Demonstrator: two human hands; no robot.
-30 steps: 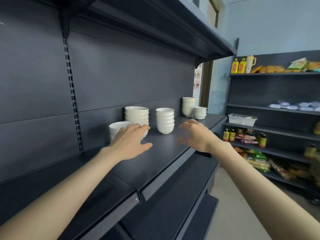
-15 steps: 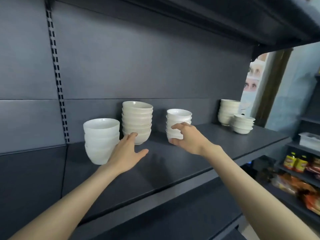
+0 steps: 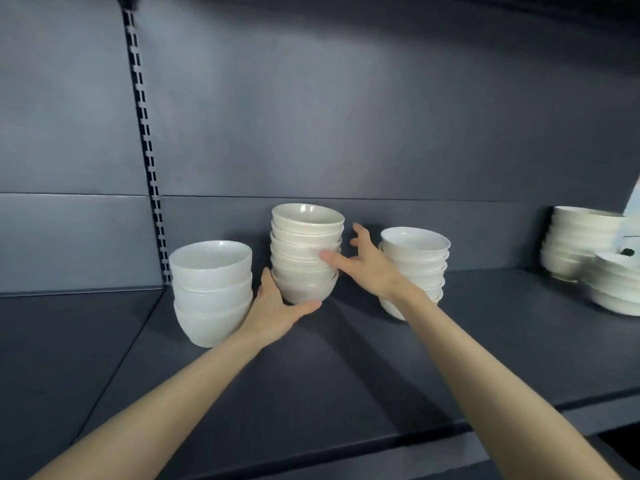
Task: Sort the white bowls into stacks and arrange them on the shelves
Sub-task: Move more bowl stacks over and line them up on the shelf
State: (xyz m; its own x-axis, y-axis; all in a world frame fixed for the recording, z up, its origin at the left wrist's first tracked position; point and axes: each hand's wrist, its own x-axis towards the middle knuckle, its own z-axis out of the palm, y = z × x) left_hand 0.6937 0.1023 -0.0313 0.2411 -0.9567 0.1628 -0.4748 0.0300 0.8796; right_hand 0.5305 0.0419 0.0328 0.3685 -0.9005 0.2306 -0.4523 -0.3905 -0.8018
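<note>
The head camera looks at a dark gray shelf [image 3: 346, 358] with white bowls on it. Behind it is a dark back wall [image 3: 346, 116]. A metal strip [image 3: 145, 150] with little slots runs down the wall on the left.

Three piles of bowls stand close together near the back of the shelf. The left stack [image 3: 211, 292] is short, with three big bowls. The middle stack [image 3: 306, 244] is the tallest and its bowls sit a bit crooked. The right stack [image 3: 415, 258] has smaller bowls. Two more piles, the far stacks [image 3: 581, 247], stand well apart at the right end of the shelf, one in front of the other.

Both bare arms reach in from the bottom of the picture to the middle stack. The left hand [image 3: 277, 306] holds the bottom of this pile. Its thumb lies along the front of the lowest bowl and its fingers curve up the left side. I cannot tell if the pile is lifted off the shelf.

The right hand [image 3: 367, 261] is between the middle stack and the right stack. Its fingers are spread wide and straight. The thumb touches the front of the middle stack about halfway up. The other fingers point toward the back wall, beside the pile.

A pale thing [image 3: 634, 206] peeks in at the right edge. It is too blurry to read.
</note>
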